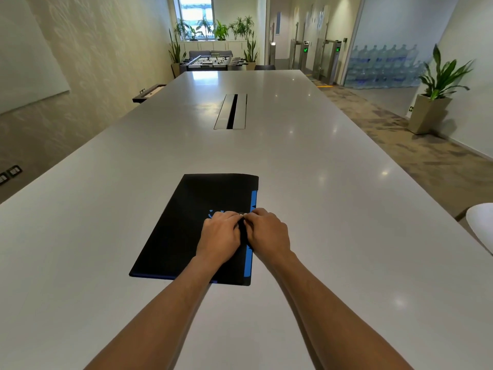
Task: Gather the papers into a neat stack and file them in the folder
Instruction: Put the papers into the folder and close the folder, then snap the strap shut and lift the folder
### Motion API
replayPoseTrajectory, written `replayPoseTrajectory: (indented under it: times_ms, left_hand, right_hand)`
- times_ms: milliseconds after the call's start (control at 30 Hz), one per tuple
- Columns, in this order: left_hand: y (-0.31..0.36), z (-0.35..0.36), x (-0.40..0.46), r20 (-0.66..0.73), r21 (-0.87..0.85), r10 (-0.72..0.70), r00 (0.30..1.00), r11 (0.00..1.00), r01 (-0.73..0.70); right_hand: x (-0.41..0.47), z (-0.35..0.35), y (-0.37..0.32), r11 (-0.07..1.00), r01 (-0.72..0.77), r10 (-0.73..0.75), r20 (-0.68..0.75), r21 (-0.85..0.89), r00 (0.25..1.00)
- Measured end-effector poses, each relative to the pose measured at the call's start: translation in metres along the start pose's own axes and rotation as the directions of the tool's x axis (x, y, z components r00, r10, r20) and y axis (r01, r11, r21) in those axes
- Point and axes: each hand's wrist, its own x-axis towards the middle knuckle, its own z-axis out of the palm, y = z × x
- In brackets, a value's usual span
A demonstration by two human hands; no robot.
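A black folder (192, 225) with blue edging lies closed and flat on the grey table (333, 222), a little left of centre near me. Both hands rest on its right side, fingertips together over a small black flap or clasp by the blue edge. My left hand (220, 235) lies knuckles up on the cover. My right hand (268, 231) meets it from the right and pinches the flap. No loose papers show anywhere; whatever is inside the folder is hidden.
A metal cable hatch (231, 111) is set into the table's middle, farther away. A white chair edge (480, 225) pokes in at the right. A potted plant (437, 97) stands on the floor beyond the table's right side.
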Motion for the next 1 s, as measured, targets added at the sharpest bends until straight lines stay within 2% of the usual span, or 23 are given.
replayPoseTrajectory:
  times_ms: [567, 700, 833, 933, 1000]
  left_hand:
    - [0.002, -0.006, 0.004, 0.041, 0.021, 0.031, 0.999, 0.999, -0.032]
    - [0.0, -0.009, 0.004, 0.075, -0.072, -0.006, 0.997, 0.997, 0.011]
    - [-0.006, -0.019, 0.004, 0.132, -0.183, -0.062, 0.989, 0.979, 0.085]
    - [-0.012, -0.025, -0.001, -0.007, -0.121, -0.2, 0.98, 0.973, 0.198]
    - [-0.018, -0.031, -0.007, -0.112, -0.034, -0.306, 0.945, 0.952, 0.305]
  right_hand:
    - [-0.001, -0.002, -0.01, 0.997, 0.007, -0.009, -0.019, -0.072, 1.0]
    - [-0.003, -0.004, -0.015, 0.999, -0.041, 0.04, -0.016, -0.032, 0.999]
    - [-0.007, -0.009, -0.023, 0.984, -0.167, 0.169, -0.031, 0.062, 0.985]
    - [-0.012, -0.013, -0.026, 0.943, -0.302, 0.306, -0.003, 0.142, 0.952]
    - [-0.017, -0.015, -0.026, 0.92, -0.355, 0.356, 0.024, 0.164, 0.934]
